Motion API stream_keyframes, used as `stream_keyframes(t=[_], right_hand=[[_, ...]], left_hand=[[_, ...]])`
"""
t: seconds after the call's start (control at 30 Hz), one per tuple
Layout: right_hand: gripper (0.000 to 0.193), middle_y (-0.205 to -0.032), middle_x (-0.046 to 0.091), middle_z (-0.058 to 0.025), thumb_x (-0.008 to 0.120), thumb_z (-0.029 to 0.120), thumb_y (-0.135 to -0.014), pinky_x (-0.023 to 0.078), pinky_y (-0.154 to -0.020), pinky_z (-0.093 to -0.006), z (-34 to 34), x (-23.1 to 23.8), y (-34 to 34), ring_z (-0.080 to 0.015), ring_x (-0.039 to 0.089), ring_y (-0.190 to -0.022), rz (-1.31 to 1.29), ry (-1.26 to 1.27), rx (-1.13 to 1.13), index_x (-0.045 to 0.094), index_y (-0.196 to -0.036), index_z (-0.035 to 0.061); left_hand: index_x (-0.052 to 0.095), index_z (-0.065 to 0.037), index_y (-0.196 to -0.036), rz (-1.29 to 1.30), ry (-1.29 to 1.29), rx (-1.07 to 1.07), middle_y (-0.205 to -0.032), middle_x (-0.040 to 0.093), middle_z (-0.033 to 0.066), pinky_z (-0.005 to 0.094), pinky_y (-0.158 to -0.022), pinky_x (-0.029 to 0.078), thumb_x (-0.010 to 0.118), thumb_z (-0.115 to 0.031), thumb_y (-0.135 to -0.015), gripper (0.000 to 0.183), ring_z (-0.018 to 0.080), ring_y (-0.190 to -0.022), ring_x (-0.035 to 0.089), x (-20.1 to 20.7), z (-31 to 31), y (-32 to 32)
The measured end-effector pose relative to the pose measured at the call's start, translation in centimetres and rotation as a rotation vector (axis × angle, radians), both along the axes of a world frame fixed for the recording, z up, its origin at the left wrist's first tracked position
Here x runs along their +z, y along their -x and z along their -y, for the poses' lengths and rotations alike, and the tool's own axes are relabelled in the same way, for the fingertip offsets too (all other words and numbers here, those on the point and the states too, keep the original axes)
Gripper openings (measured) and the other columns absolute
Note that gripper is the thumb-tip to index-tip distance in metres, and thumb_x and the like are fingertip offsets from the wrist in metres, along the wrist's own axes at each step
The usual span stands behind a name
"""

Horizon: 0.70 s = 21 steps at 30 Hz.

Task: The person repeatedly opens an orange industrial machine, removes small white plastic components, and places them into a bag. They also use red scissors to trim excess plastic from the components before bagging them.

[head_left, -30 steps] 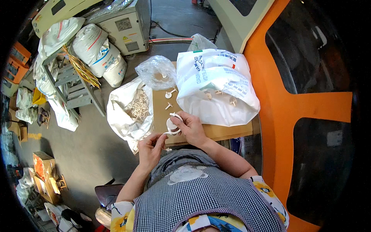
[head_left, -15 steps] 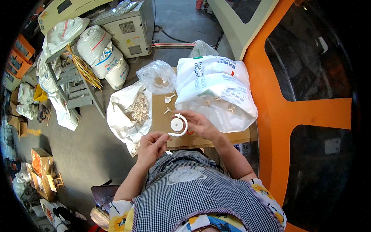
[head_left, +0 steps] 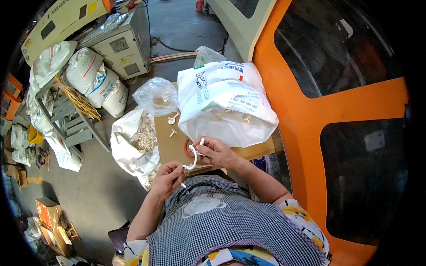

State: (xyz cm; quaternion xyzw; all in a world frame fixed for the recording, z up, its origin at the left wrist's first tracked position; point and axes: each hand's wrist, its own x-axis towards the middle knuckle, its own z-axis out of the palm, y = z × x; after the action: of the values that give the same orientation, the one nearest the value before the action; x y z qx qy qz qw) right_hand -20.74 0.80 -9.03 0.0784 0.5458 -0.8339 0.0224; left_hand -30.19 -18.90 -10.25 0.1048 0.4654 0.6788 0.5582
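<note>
In front of my apron, a white curved plastic hook (head_left: 194,163) spans my two hands. My left hand (head_left: 167,179) pinches its lower end between thumb and fingers, and a small white tip sticks out below. My right hand (head_left: 216,151) is closed around a white plastic piece with a stem (head_left: 202,141), close against the hook's upper end; its fingers partly hide it. Whether the two pieces are joined, I cannot tell. Beside the right fingers, a red ring (head_left: 188,148) lies on the cardboard surface (head_left: 171,148). Small white disc-and-stem pieces (head_left: 173,132) lie farther up it.
A white printed sack (head_left: 226,102) covers the right of the cardboard, with several small pieces on it. An open sack of small pale parts (head_left: 145,137) stands left, near a clear plastic bag (head_left: 156,96). An orange machine frame (head_left: 293,119) rises at right.
My right hand has turned the stemmed piece, whose round face showed inside the hook's curve before. The red ring shows more now. The whole view has shifted, with the bench appearing farther left.
</note>
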Motion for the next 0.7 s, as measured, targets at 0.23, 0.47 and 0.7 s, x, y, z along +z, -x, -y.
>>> stream_keyframes(t=[0.23,0.47,0.7], right_hand=[[0.026,-0.056,0.052,-0.0016,0.052,0.024,-0.086,0.031,-0.04,-0.021,-2.2,-3.5,-2.6,-0.0073,0.045,-0.046,0.444,-0.101,0.192,0.06,-0.078,0.0002],[0.021,-0.069,0.061,-0.0135,0.055,0.025,-0.079,0.046,-0.054,-0.0397,-3.1,-11.9,-2.6,-0.033,0.057,-0.057,-0.028,-1.148,0.332,0.06,-0.078,0.004],[0.021,-0.064,0.06,-0.0099,0.045,0.022,-0.091,0.043,-0.043,-0.0247,0.8,-4.7,-1.5,-0.0116,0.054,-0.048,0.521,-0.474,0.198,0.054,-0.097,0.0042]], left_hand=[[0.06,-0.004,-0.085,-1.413,0.103,-0.399,-0.063,0.053,0.0029,0.0271,-0.051,0.042,0.057,-0.011,-0.08,0.009,0.0133,-0.06,0.054,1.5,-0.7,1.3],[0.057,0.001,-0.092,-2.366,-0.063,-0.54,-0.078,0.056,0.0055,0.0282,-0.063,0.045,0.054,-0.016,-0.074,0.025,0.0162,-0.076,0.056,0.4,0.0,-1.4],[0.06,-0.006,-0.095,-1.931,0.268,-0.408,-0.08,0.059,0.0084,0.0318,-0.059,0.048,0.059,-0.01,-0.07,0.026,0.0232,-0.072,0.06,0.0,1.5,-0.2]])
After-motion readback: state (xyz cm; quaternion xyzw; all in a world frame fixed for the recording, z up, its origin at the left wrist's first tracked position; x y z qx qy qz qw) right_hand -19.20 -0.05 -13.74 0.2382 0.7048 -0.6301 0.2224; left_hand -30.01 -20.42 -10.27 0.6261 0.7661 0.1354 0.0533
